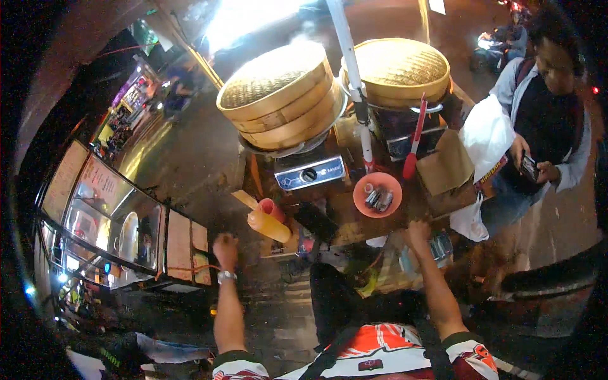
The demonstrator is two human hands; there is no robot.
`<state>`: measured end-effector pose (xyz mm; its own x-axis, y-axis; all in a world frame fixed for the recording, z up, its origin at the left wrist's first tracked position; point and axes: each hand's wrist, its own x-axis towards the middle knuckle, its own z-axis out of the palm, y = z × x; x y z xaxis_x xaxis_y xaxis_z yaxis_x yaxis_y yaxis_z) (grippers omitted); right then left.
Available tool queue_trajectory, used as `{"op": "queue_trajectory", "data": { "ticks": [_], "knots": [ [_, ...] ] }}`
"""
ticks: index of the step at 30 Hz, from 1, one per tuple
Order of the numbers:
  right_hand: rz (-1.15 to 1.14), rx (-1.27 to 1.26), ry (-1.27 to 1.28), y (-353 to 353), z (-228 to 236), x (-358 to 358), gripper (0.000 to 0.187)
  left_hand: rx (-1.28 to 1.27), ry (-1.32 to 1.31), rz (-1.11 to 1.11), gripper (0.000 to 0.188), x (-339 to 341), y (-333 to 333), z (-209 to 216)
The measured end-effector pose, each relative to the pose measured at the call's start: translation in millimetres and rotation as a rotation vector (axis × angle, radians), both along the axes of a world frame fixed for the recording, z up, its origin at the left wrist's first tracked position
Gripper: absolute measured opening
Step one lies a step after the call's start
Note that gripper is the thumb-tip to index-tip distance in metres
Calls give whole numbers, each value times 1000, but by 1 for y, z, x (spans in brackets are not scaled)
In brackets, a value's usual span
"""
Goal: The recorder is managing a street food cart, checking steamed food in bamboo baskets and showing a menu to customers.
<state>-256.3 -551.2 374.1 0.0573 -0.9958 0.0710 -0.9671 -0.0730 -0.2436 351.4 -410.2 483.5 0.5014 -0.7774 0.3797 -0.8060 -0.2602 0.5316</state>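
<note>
My left hand [225, 249] has its fingers curled in, and nothing shows in it. It is beside the table's left end, between the glass display case [114, 212] and a yellow squeeze bottle [269, 226]. A red bottle [270, 208] stands right behind the yellow one. My right hand [417, 233] is at the table's front edge, just below a pink bowl [362, 204] with small dark and silvery pieces in it. Its fingers are too small and dim to make out. Red tongs [416, 139] stand right of the bowl, near an open brown cardboard box [445, 166].
Two woven-lidded bamboo steamers [282, 117] [398, 69] sit at the back, the left one steaming above a stove [309, 174]. A pole [354, 82] rises between them. At the right, a person [557, 107] looks at a phone [529, 168] beside white plastic bags [486, 132].
</note>
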Motion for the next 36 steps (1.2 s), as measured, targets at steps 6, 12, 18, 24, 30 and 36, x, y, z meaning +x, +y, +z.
{"op": "queue_trajectory", "data": {
  "ticks": [6, 12, 18, 24, 30, 36],
  "knots": [
    [82, 42, 65, -18, -29, 17, 48, -240, -364, -75, 30, 5, -82, 203],
    [41, -159, 95, -22, -53, 15, 36, -183, -365, -304, 45, -48, -182, 275],
    [101, -29, 95, -18, -27, 25, 27, -187, -958, -331, 41, -58, -235, 295],
    [11, -33, 84, -6, -6, 22, 20, -58, -1019, -461, 32, -67, -261, 303],
    [2, 87, 175, -6, 2, 18, 19, -62, -932, -517, 38, -69, -288, 290],
    [73, -27, 231, -13, 10, 31, 11, 110, -1089, -440, 34, -47, -279, 291]
  ]
}}
